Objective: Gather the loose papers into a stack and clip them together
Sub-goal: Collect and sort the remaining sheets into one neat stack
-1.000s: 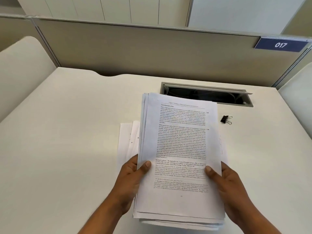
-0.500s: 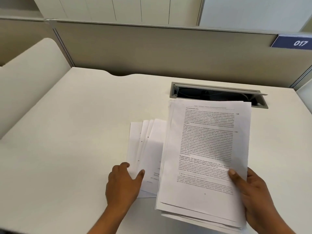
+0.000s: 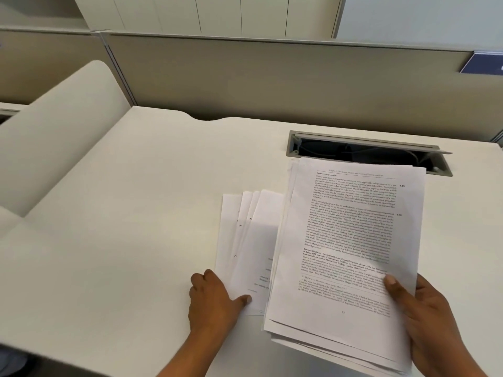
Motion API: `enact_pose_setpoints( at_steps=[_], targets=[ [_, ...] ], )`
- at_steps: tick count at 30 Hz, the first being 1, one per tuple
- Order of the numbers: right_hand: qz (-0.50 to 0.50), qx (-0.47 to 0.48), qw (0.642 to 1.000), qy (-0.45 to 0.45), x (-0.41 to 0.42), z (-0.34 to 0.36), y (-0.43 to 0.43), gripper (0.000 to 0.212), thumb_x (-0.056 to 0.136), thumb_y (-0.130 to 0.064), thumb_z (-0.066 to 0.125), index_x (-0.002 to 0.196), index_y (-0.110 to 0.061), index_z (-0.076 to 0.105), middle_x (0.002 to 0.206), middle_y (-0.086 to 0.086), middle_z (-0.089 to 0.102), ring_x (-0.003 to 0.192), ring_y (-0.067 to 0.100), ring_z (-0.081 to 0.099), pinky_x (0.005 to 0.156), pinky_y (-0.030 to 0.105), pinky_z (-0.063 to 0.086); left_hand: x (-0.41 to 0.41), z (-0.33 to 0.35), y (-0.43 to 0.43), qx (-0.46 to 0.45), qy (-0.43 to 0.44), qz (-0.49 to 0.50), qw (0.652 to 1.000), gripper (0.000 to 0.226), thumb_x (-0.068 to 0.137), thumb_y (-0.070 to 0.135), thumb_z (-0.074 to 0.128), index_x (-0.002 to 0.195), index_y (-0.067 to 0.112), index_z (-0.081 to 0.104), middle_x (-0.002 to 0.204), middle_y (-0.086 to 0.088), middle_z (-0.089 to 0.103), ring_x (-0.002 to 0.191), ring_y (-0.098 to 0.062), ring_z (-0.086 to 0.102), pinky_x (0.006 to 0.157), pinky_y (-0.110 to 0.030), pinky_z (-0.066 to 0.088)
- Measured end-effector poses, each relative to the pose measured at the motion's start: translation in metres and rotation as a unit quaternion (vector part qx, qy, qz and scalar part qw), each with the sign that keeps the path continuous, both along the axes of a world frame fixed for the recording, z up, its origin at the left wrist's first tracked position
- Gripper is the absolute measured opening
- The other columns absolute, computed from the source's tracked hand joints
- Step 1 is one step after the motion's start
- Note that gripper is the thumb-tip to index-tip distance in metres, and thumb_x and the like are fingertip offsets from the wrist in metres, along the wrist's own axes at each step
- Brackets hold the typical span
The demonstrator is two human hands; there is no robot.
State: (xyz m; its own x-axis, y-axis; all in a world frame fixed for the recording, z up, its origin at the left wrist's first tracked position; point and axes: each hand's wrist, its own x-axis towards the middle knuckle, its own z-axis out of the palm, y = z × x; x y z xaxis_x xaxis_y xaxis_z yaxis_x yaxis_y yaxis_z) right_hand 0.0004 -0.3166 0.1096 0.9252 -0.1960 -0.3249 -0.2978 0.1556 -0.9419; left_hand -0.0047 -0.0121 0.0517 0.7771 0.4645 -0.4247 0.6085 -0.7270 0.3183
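Stack [image 3: 351,240] is pinched at its near right corner by the right hand [image 3: 432,322], thumb on top. The loose sheets [image 3: 245,240] lie fanned on the desk [image 3: 122,213] just left of that grip, partly under the stack, long axis pointing away. The left hand [image 3: 212,300] is nearer: its thumb presses their near edge, fingers curled beside; whether these reach under, I cannot tell.

1. White table [image 3: 136,213] before me, evenly lit; open grey cable hatch [image 3: 367,152] at its far side.
2. Beige partition [image 3: 272,77] behind; blue sign [image 3: 487,63] at its right end.
3. White panelled wall [image 3: 217,12] beyond; rounded cream divider [image 3: 54,131] on my left.
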Motion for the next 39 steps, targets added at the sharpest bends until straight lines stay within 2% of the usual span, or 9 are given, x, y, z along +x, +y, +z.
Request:
enact_pose_setpoints(
  at_steps=[3,7,11,13,19,22,25,33,39],
  targets=[
    [0.002,-0.012,1.000,-0.004,0.000,0.000,0.001,0.049,0.051,-0.040,0.076,0.091,-0.012,0.074,0.088,0.010,0.079,0.071,0.022,0.075,0.064,0.036,0.062,0.004,0.000,0.001,-0.050,-0.015,0.026,0.998,0.083,0.065,0.054,0.087,0.119,0.011,0.041,0.121,-0.008,0.046,0.106,-0.029,0.061,0.075,-0.031,0.048],
    [0.004,-0.014,1.000,-0.008,-0.002,0.000,-0.002,0.032,0.069,-0.030,0.074,0.095,-0.010,0.072,0.095,0.016,0.077,0.070,0.022,0.075,0.068,0.040,0.061,0.009,-0.002,0.009,-0.118,-0.055,0.076,0.989,0.073,0.069,0.058,0.082,0.116,0.017,0.045,0.104,0.002,0.057,0.099,-0.026,0.064,0.071,-0.030,0.045],
    [0.007,-0.046,0.999,0.000,-0.002,-0.002,-0.007,0.084,0.030,-0.067,0.088,0.095,-0.017,0.075,0.092,0.011,0.079,0.078,0.028,0.075,0.074,0.049,0.060,0.027,-0.004,0.022,-0.179,-0.073,0.116,0.974,0.046,0.092,0.054,0.062,0.104,0.010,0.057,0.098,-0.003,0.060,0.097,-0.028,0.060,0.077,-0.036,0.043],
    [0.003,-0.047,0.999,0.004,-0.002,-0.003,-0.008,0.090,0.023,-0.071,0.087,0.095,-0.018,0.075,0.092,0.010,0.079,0.078,0.029,0.075,0.074,0.049,0.060,0.038,-0.005,0.030,-0.203,-0.093,0.125,0.967,0.038,0.097,0.043,0.058,0.095,0.006,0.060,0.091,-0.005,0.062,0.088,-0.027,0.059,0.079,-0.038,0.046],
    [0.007,-0.040,0.999,0.001,-0.002,0.000,-0.006,0.071,0.037,-0.057,0.087,0.094,-0.016,0.075,0.093,0.015,0.078,0.074,0.027,0.075,0.068,0.043,0.062,0.058,-0.005,0.042,-0.268,-0.091,0.141,0.949,0.026,0.099,0.021,0.059,0.075,0.014,0.054,0.076,-0.002,0.054,0.066,-0.017,0.048,0.059,-0.028,0.036],
    [0.012,-0.035,0.999,0.004,-0.002,0.002,-0.007,0.063,0.040,-0.052,0.086,0.092,-0.017,0.076,0.094,0.016,0.078,0.073,0.027,0.075,0.068,0.043,0.062,0.060,-0.006,0.045,-0.279,-0.095,0.133,0.946,0.016,0.098,0.017,0.059,0.085,0.011,0.066,0.085,-0.003,0.065,0.072,-0.021,0.057,0.063,-0.028,0.042],
    [0.006,-0.049,0.999,0.003,-0.002,0.000,-0.009,0.084,0.028,-0.068,0.087,0.095,-0.018,0.075,0.089,0.009,0.079,0.076,0.028,0.076,0.071,0.046,0.062,0.060,-0.003,0.049,-0.272,-0.119,0.127,0.946,0.014,0.097,0.016,0.059,0.097,0.011,0.072,0.094,-0.003,0.071,0.086,-0.026,0.067,0.074,-0.037,0.053],
    [0.006,-0.033,0.999,0.005,-0.001,0.000,-0.008,0.055,0.044,-0.047,0.079,0.089,-0.016,0.076,0.090,0.012,0.078,0.070,0.023,0.075,0.065,0.038,0.062,0.059,0.011,0.078,-0.212,-0.216,0.121,0.945,0.016,0.099,0.019,0.059,0.107,0.013,0.072,0.098,-0.003,0.073,0.094,-0.027,0.068,0.079,-0.036,0.050],
    [0.003,-0.033,0.999,0.004,0.001,0.003,-0.006,0.049,0.045,-0.048,0.078,0.086,-0.022,0.077,0.089,0.011,0.078,0.068,0.021,0.075,0.064,0.037,0.062,0.049,0.030,0.128,-0.130,-0.272,0.109,0.947,0.017,0.099,0.019,0.060,0.110,0.013,0.071,0.102,-0.009,0.074,0.096,-0.033,0.067,0.087,-0.044,0.051]
  ],
)
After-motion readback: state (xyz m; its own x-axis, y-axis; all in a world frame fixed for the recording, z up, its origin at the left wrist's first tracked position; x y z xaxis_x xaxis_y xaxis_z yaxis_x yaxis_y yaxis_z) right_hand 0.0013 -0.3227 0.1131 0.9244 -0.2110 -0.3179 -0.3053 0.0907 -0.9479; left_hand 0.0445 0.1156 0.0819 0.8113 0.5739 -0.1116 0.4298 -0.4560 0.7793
